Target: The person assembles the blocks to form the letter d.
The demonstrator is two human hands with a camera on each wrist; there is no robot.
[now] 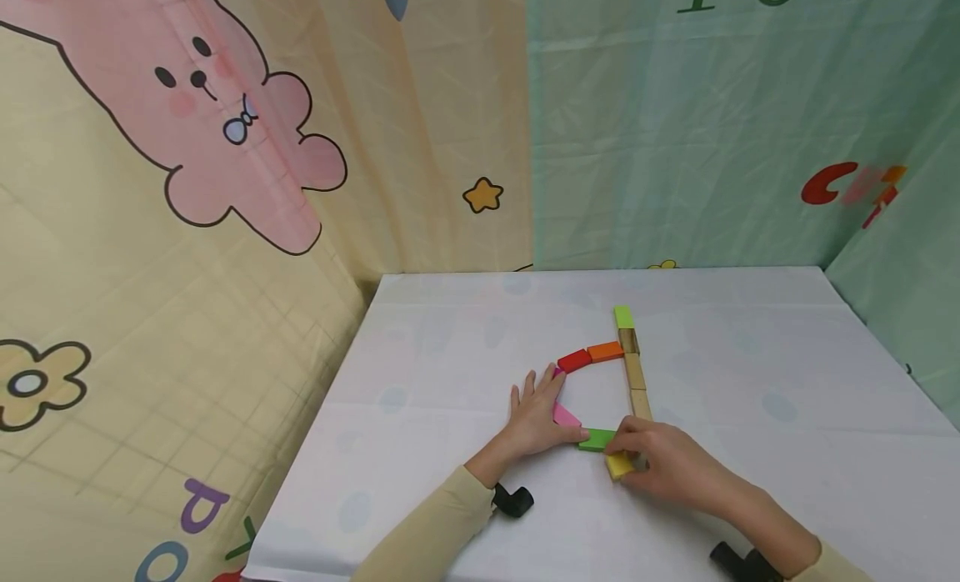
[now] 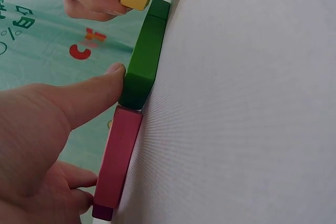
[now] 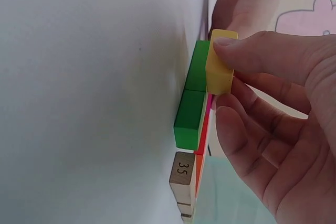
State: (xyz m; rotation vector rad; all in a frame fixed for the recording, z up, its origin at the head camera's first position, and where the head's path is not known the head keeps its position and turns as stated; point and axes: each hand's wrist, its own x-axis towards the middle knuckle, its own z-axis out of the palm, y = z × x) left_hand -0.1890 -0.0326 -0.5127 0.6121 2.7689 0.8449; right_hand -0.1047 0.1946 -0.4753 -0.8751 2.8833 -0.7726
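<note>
In the head view, small colored wooden blocks lie in a closed loop on the white tabletop. My right hand (image 1: 671, 465) pinches a yellow block (image 3: 219, 72) between thumb and fingers, held just above two green blocks (image 3: 190, 119) laid end to end. My left hand (image 1: 536, 419) is spread on the loop's left side. Its thumb touches a green block (image 2: 140, 61), and its fingers lie by the pink blocks (image 2: 118, 158). A red block (image 1: 574, 360) and an orange block (image 1: 606, 351) curve toward a straight row of natural wood blocks (image 1: 634, 372).
A light green block (image 1: 623, 317) caps the far end of the wooden row. One wood block (image 3: 184, 167) bears the number 35. Black devices (image 1: 513, 502) sit at both wrists. Printed curtains (image 1: 435, 132) stand behind and beside the white table (image 1: 420, 332).
</note>
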